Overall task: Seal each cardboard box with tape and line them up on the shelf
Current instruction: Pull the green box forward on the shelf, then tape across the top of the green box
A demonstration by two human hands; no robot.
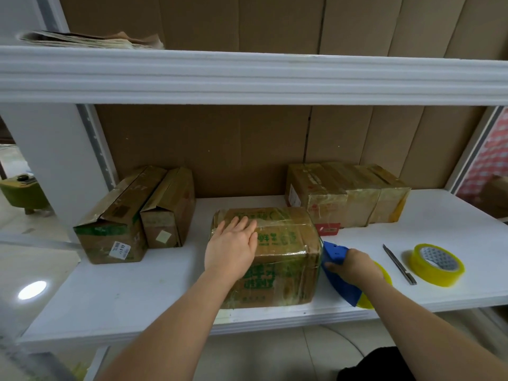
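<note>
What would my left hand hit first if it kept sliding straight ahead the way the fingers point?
Probably nothing on the box: the left hand lies flat on the taped cardboard box, fingers aimed at its far edge. Beyond is bare shelf, then the cardboard backing; depth is uncertain.

Taped box (286, 251) at shelf (412, 235) front

Boxes (275, 254): five. Tape rolls (437, 264): two. Knife (400, 264): one.

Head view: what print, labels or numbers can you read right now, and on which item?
No text can be read clearly.
Centre cardboard box under the left hand: green printed characters, too blurred.
Left cardboard box: white sticker, too small.
Back right cardboard boxes: red print and red label, illegible.
Loose yellow tape roll: patterned core, no words.
</note>
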